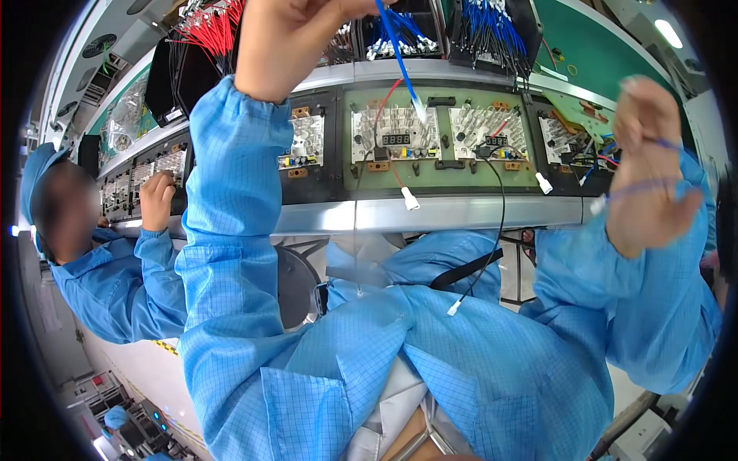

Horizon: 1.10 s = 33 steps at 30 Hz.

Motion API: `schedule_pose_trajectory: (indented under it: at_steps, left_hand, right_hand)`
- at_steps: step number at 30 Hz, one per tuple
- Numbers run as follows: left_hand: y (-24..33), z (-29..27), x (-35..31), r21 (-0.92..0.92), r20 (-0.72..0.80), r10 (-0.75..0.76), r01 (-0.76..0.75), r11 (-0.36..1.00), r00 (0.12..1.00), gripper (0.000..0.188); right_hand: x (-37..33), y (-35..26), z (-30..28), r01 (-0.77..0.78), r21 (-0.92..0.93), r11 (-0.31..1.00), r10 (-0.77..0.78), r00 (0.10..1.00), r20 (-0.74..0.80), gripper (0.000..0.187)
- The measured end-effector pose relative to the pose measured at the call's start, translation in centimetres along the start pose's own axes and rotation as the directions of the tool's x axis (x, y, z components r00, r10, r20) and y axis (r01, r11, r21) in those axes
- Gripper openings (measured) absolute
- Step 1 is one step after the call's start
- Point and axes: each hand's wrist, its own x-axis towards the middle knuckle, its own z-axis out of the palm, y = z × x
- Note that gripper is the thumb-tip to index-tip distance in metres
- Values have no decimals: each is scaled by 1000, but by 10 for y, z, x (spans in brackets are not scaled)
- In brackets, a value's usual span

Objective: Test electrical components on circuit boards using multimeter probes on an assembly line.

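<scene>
At the top edge my left hand (288, 42) is closed on a blue wire (396, 42), its fingertips partly cut off by the frame. The wire hangs down, and its white connector end is over a circuit board (393, 137) with clear upright parts and a small display. On the right, my right hand (653, 211) is smeared by motion. A thin purple-blue wire (642, 189) crosses it; the blur hides whether the fingers grip it. Just above is another blurred hand (649, 115), seemingly that of a person on the right.
A second circuit board (488, 138) shares the green fixture plate (442, 180). White-ended leads hang over the silver rail (461, 217), one black lead reaching my lap. Bundles of red wires (211, 31) and blue wires (496, 27) stand behind. A co-worker (100, 253) sits at the left.
</scene>
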Motion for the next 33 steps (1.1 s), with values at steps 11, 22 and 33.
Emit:
schedule_pose_trajectory:
  at_steps: [11,22,33]
  left_hand:
    - [-28,-19,-17,-234,-4,-141,137,963,990,15]
    - [-78,23,2,-89,351,-228,274,958,908,13]
    - [-77,50,-41,-10,789,-221,371,928,573,11]
  right_hand:
    - [-75,11,-51,-33,70,997,42,989,-144,26]
    - [-80,37,-39,257,-220,941,-335,804,-492,22]
    - [-96,54,-24,348,-336,875,-428,881,-203,28]
